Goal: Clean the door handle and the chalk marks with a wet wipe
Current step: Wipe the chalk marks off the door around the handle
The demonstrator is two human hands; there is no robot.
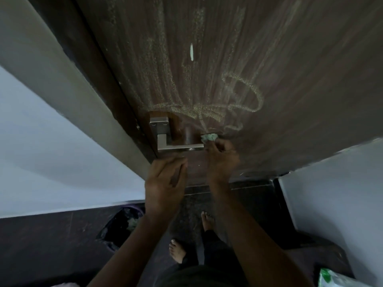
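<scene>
Here the right hand (222, 157) pinches the crumpled wet wipe (209, 137) at the free tip of the door handle (179, 146), whose lever runs leftward; chalk marks (207, 108) lie just above; the left hand (164, 184), fingers loosely spread, rests below the lever.

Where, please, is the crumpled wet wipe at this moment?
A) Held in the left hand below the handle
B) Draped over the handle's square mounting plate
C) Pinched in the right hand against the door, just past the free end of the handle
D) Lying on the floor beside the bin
C: the right hand pinches the wet wipe against the door by the free end of the handle; the left hand holds none.
</scene>
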